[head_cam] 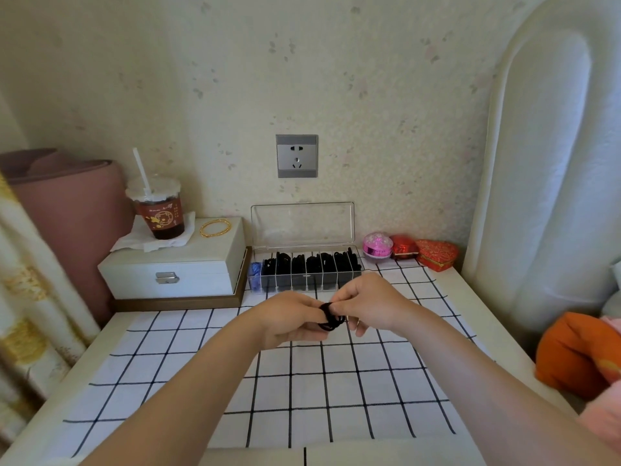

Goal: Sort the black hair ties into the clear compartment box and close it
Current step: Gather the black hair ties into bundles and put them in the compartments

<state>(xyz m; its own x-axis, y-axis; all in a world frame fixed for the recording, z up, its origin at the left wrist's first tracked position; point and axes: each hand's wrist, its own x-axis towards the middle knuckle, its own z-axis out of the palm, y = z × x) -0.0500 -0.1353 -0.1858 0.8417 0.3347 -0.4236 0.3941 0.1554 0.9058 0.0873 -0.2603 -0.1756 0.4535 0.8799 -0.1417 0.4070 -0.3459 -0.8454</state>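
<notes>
A small bunch of black hair ties (330,318) is held above the checked cloth between both hands. My left hand (289,320) grips the bunch from the left, fingers curled under it. My right hand (368,303) pinches the bunch from the right with thumb and forefinger. Just behind the hands stands the clear compartment box (304,280), its lid (302,223) raised upright against the wall. Several of its compartments hold black hair ties; the leftmost one holds something blue.
A white jewellery box (174,267) stands at left with a gold bangle (215,227) and an iced drink cup (158,210) on it. A pink round case (377,246), a red box and a red heart box (437,253) sit right of the clear box. An orange cushion (574,354) lies at right.
</notes>
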